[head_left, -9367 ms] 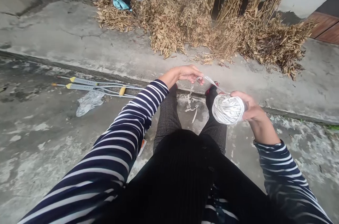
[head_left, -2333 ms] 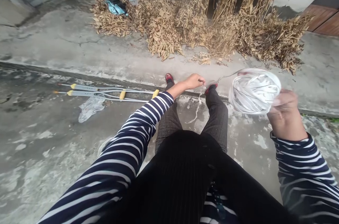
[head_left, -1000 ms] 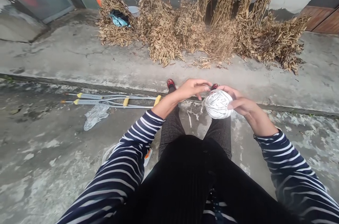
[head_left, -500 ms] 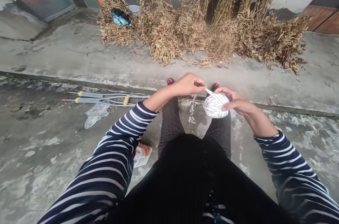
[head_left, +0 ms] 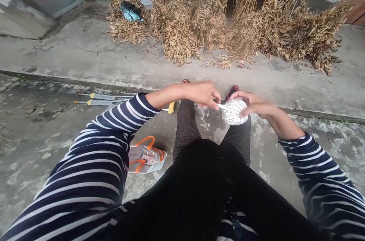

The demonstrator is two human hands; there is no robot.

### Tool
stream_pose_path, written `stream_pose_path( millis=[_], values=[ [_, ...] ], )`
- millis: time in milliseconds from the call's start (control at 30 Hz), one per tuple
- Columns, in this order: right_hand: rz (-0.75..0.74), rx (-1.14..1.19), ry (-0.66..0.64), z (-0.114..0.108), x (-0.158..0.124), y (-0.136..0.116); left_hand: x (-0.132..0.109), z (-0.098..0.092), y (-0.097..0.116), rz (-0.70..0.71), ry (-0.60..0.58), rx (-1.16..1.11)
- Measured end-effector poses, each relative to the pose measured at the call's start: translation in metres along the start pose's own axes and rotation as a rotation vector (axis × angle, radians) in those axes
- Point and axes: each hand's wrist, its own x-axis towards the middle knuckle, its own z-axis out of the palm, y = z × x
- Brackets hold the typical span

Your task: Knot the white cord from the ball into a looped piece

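A white ball of flat yarn with thin dark marks is gripped in my right hand, fingers over its top and thumb on its near side. My left hand pinches the strand that comes off the ball, just left of it. That strand runs short and straight between the hand and the ball. Below my left hand, a thin, pale, crinkled length shows between my legs; whether it hangs or lies on the ground I cannot tell.
Dried plant bundles line the wall beyond a low concrete step. On the left, crutches lie on the ground, partly behind my sleeve. A grey bag with orange handles stands beside my left leg. A white bucket sits among the bundles.
My left hand has dropped slightly, turning the strand from a slant to nearly level across the ball's front. My left forearm has swung outward and up, so more of the bag shows. The view has shifted slightly.
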Motion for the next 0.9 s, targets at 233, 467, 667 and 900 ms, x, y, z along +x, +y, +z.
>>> stream_pose_path(
  millis=[233, 467, 667, 900],
  values=[
    [-0.036, -0.023, -0.077, -0.001, 0.002, 0.0, -0.001, 0.003, 0.002, -0.009, 0.125, 0.022],
    [-0.056, 0.055, -0.076, 0.003, 0.001, -0.004, 0.003, 0.002, 0.001, 0.019, 0.188, -0.023],
    [-0.038, 0.06, -0.062, 0.005, 0.003, -0.003, -0.007, 0.001, 0.004, 0.035, 0.07, 0.01],
    [-0.018, 0.081, -0.063, 0.007, 0.005, -0.007, -0.001, 0.008, 0.009, 0.116, 0.298, 0.148]
  ],
)
